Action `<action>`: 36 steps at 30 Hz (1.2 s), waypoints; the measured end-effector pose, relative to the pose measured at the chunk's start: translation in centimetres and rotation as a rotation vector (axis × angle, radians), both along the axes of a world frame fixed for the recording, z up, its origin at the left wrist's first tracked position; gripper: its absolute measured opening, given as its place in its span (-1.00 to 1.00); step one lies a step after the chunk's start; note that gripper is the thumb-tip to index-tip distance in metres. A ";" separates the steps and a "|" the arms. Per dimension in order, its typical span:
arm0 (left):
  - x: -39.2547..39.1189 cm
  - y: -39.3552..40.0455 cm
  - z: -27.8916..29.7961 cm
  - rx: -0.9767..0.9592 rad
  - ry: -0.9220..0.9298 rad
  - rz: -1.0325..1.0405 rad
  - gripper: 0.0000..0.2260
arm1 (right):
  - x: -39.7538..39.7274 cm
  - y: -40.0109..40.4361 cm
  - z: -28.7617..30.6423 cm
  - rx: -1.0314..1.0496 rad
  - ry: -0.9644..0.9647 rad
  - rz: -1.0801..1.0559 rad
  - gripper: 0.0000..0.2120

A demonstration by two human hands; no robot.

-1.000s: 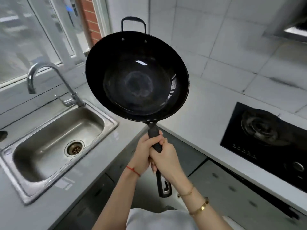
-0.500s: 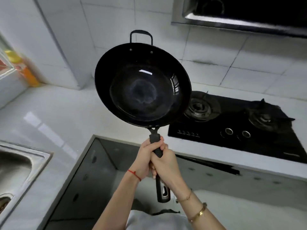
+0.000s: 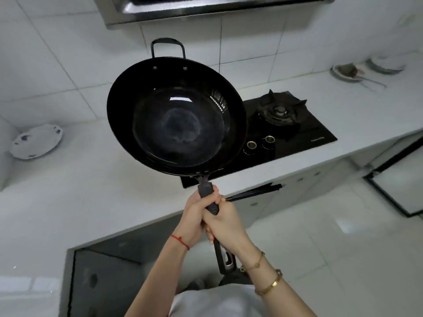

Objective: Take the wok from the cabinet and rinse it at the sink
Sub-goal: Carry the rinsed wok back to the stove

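Note:
A black wok (image 3: pixel 176 120) with a small loop handle at its far rim is held up in front of me, tilted so its empty inside faces the camera. Both hands grip its long black handle. My left hand (image 3: pixel 194 220) wraps the handle just below the bowl, and my right hand (image 3: pixel 225 223) clasps it right beside and slightly lower. The wok hangs above the white counter and covers the left part of the gas hob (image 3: pixel 295 133). The sink and the cabinet are out of view.
A white plate with blue marks (image 3: pixel 36 141) leans in the counter's left corner. Dishes with a utensil (image 3: pixel 352 72) sit on the counter at the far right. A range hood (image 3: pixel 206 8) hangs above. The white counter (image 3: pixel 91 191) runs along the tiled wall.
The view has swung right, away from the sink and window to the hob. The wok stays held up in both hands in the same grip.

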State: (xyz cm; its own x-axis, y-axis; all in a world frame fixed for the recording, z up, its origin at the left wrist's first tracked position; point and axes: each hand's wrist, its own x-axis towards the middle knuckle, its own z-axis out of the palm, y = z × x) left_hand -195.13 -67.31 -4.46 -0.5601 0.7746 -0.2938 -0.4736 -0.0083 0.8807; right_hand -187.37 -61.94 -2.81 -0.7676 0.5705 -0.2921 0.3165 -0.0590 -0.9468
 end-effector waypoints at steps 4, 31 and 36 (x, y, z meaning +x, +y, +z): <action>1.3 2.6 -0.3 0.010 -0.024 -0.115 -0.96 | 2.1 1.4 0.1 0.016 -0.039 -0.125 -0.81; 23.2 42.5 -1.7 -0.013 -0.154 -0.476 -0.87 | 24.4 38.2 -2.2 0.030 -0.046 -0.537 -0.87; 23.6 48.9 -2.4 -0.005 -0.168 -0.442 -0.93 | 25.0 44.5 -2.7 0.025 -0.059 -0.508 -0.83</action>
State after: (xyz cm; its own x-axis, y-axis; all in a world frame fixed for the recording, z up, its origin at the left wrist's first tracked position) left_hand -171.51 -18.45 -6.85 -0.1212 0.9263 -0.3568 -0.5666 0.2306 0.7910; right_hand -162.33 -17.45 -5.54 -0.3739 0.8747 -0.3085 0.3067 -0.1973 -0.9311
